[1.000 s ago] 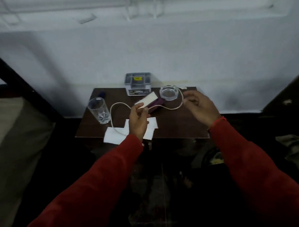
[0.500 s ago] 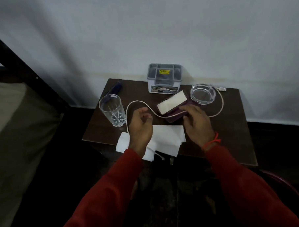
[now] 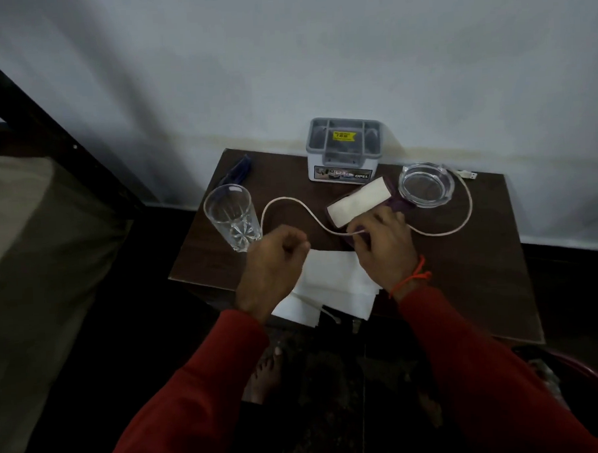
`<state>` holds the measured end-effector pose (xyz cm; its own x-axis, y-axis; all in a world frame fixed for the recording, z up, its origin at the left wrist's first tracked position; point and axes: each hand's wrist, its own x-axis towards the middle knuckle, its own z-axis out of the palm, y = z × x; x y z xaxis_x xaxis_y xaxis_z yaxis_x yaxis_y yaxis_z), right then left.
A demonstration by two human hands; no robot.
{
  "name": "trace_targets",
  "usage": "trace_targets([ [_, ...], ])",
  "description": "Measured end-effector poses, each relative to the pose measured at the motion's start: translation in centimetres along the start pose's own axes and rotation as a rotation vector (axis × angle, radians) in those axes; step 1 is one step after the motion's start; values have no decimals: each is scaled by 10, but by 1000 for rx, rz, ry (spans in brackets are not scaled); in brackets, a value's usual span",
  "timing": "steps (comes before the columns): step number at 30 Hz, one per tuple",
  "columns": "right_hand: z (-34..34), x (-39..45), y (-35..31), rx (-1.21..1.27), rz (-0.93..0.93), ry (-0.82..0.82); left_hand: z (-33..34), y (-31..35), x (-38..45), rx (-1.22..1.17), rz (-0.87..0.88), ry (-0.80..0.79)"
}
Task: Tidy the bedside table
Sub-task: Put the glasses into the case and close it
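Left hand [image 3: 275,261]: loosely curled, apparently pinching the cable [image 3: 325,225] beside the glass [image 3: 232,217].
Right hand [image 3: 382,246]: fingers gripping the purple case [image 3: 359,228] on the bedside table [image 3: 481,269].
Risk: tugging the cable could tip the glass or drag the ashtray [image 3: 426,185].

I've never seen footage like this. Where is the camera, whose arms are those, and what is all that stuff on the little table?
There is no machine here. A person wears a camera on the head, so you look down along their own red-sleeved arms at a dark wooden bedside table against a wall.

On it stand an empty drinking glass, a grey compartment box, a clear glass ashtray and a blue pen. White paper sheets lie at the front edge. A white cable snakes across the top.

The right hand rests on a purple case that carries a white block. The left hand is loosely curled above the papers; whether it pinches the cable I cannot tell.
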<state>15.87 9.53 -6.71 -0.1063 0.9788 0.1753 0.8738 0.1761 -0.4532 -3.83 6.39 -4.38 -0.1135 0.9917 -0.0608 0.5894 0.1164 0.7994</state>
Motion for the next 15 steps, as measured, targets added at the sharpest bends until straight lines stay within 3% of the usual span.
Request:
trace_targets([
  [5,-9,-9,1,-48,36,-163,14,-4,-6,111,-2,-163],
  [8,-13,-11,0,-104,66,-154,23,-6,-13,247,47,-280],
  [15,-17,-10,18,-255,72,-142,31,-6,-13,322,108,-292],
])
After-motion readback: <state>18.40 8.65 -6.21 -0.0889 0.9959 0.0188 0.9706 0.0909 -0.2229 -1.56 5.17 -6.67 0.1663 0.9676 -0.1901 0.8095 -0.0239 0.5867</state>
